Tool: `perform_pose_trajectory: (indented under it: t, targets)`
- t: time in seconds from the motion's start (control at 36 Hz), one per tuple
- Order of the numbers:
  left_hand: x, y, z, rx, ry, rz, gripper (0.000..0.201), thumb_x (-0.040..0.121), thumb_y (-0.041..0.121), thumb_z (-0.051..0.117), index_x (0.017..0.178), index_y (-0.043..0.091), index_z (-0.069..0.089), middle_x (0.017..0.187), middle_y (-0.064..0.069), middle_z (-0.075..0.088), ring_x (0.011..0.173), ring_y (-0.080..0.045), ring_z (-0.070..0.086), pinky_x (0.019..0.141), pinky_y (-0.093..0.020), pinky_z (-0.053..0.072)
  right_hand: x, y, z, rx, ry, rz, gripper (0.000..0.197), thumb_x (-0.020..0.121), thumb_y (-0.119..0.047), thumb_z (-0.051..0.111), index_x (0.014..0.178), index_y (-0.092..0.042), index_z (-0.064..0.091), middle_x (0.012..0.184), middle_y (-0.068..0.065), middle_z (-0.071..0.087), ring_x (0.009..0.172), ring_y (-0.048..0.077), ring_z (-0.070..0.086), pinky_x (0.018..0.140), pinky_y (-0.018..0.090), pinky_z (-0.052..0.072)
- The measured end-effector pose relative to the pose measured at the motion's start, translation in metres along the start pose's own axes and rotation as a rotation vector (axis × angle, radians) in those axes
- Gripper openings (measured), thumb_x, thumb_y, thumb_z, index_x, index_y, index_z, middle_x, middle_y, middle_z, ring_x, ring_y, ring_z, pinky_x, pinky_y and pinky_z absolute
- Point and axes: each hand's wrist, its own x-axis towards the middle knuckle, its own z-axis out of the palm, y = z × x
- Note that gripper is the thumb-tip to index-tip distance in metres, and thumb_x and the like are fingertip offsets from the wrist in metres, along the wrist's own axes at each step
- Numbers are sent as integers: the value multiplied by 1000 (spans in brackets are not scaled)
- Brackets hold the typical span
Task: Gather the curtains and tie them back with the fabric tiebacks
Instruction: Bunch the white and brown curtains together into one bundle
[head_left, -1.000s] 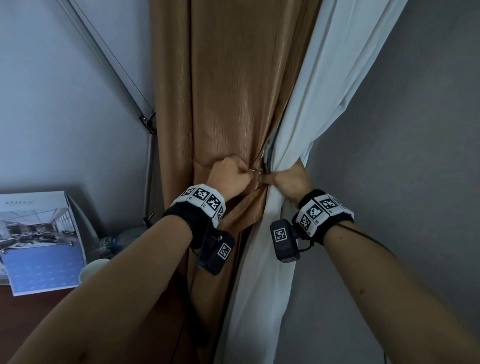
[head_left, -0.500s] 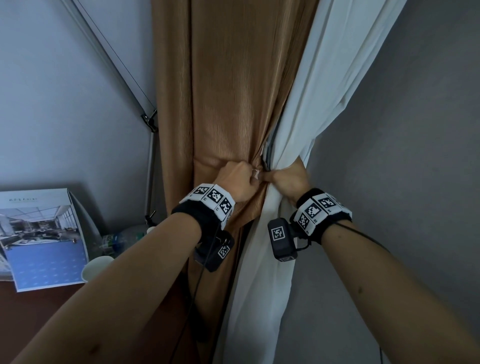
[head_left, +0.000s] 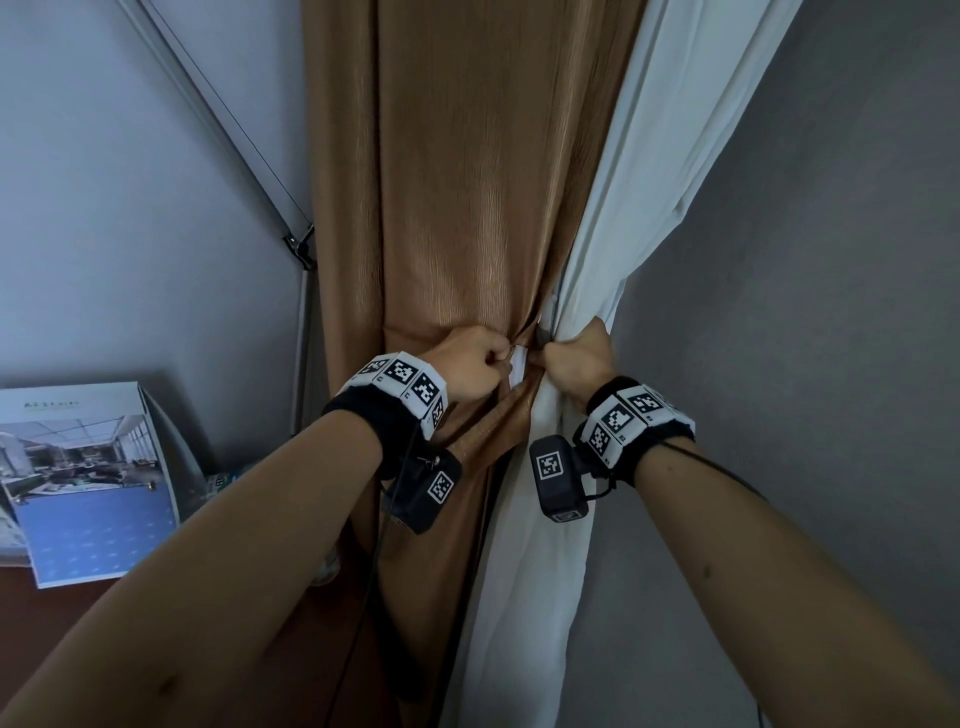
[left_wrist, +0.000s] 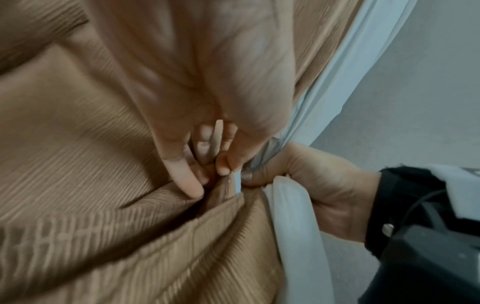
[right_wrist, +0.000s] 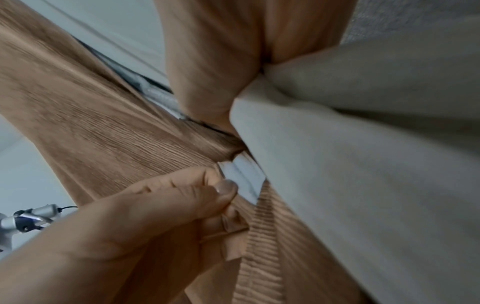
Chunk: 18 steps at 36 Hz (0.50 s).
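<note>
Grey walls (head_left: 831, 260) fill both sides of the head view, and a dark desk (head_left: 31, 613) sits at the lower left with a brochure (head_left: 88, 483) propped on it. At the centre of the frame a brown curtain (head_left: 467, 182) and, to its right, a white curtain (head_left: 649, 182) are gathered into one bunch. A brown tieback (head_left: 415, 340) is wrapped across the bunch at mid-height, and its two ends are brought close together in front.

The left hand (head_left: 470, 369) is clenched on the left end of the tieback, which is pinched between thumb and fingers (left_wrist: 185, 176); a small white patch (right_wrist: 242, 181) on that end is seen just beside the thumbnail in the right wrist view. The right hand (head_left: 579, 364) is curled round the right side of the bunch, with a fold of white curtain held in its palm, as seen from the left wrist. Whether the other tieback end is also gripped by it cannot be told. The two hands are nearly touching at the middle of the frame.
</note>
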Motion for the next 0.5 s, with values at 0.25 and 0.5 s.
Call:
perform_pose_trajectory:
  t: [0.25,0.5]
  targets:
    - [-8,11,6,33,75,6,22,94,8,53,75,-1,61,96,-7,46,82,-17,49,78,-27,44,-5,-9,-2,6,49,-4,32,84,-2,56,116,1,55,107,10,59,105,27,59,79,22,44]
    - [-6,11,3,167,130,-7,32,94,21,54,67,4,53,86,-18,52,92,-33,59,80,-31,43,-5,-6,0,-42,-21,14,40,71,-1,68,111,-6,65,105,8,68,101,24,64,84,31,55]
